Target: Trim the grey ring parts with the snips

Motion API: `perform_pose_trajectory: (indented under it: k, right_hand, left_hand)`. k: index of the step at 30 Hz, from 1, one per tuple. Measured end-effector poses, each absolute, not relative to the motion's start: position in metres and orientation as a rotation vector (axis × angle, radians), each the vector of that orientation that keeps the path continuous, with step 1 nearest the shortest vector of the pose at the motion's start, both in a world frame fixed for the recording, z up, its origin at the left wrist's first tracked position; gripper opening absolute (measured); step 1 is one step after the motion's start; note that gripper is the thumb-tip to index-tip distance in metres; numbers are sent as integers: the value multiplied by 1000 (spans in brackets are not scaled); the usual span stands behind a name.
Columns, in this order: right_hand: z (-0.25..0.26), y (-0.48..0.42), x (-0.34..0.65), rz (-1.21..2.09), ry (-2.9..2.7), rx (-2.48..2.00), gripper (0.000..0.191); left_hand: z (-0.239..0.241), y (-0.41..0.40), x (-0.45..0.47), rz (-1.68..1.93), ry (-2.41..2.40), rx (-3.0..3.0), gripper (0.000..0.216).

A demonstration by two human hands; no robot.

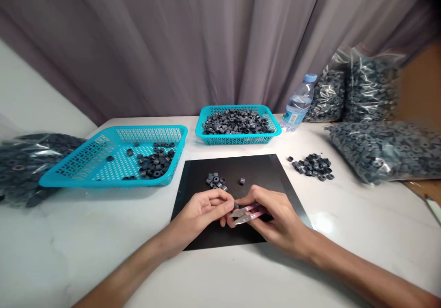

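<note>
Over the black mat [196, 234], my left hand [210, 209] pinches a small dark grey ring [236, 205], mostly hidden by the fingers. My right hand [275, 209] is closed around pink-handled tweezers [245, 217], their two silver tips apart and pointing left, below the ring. Its index fingertip reaches the ring as well. Just beyond my left hand lies a little cluster of grey rings [216, 180] on the mat. A single ring [242, 181] sits apart from them, near my right hand's knuckles.
Left, a blue basket [113, 182] holds scattered rings; behind the mat, a smaller blue basket [241, 139] is filled with them. A ring pile [313, 165] lies right of the mat. Beyond are a water bottle [299, 105] and stuffed bags [389, 149]. Another bag [31, 161] is far left.
</note>
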State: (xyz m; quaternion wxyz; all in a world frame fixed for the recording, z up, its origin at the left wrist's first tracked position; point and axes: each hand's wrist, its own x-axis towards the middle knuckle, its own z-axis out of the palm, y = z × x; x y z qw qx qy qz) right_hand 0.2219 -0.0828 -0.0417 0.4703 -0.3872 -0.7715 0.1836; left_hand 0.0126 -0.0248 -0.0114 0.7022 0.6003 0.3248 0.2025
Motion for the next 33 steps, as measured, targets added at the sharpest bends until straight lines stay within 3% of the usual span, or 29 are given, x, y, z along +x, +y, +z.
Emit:
perform_pose_trajectory:
  k: [7,10,12,15,18,23,33]
  right_hand:
    - [-26,-68,252,472,-1747,-1073,16]
    - [-18,-58,275,331,-1714,-1217,16]
    - [-15,-53,291,212,-1765,-1428,15]
    - [-14,-49,315,-118,-1768,-2081,11]
    - [-15,-47,337,-197,-1680,-2280,17]
    - [-18,-47,359,-285,-1580,-2448,24]
    - [-20,-43,361,-240,-1642,-2453,25]
  left_hand:
    - [-7,-28,13,427,669,1337,38]
    - [-7,-27,12,445,686,1358,32]
    - [-10,-26,11,480,704,1357,27]
    - [-14,-25,10,544,755,1360,26]
    - [-13,-24,8,609,829,1370,31]
    - [-4,-19,6,731,949,1498,41]
    - [-3,-17,7,743,1015,1581,41]
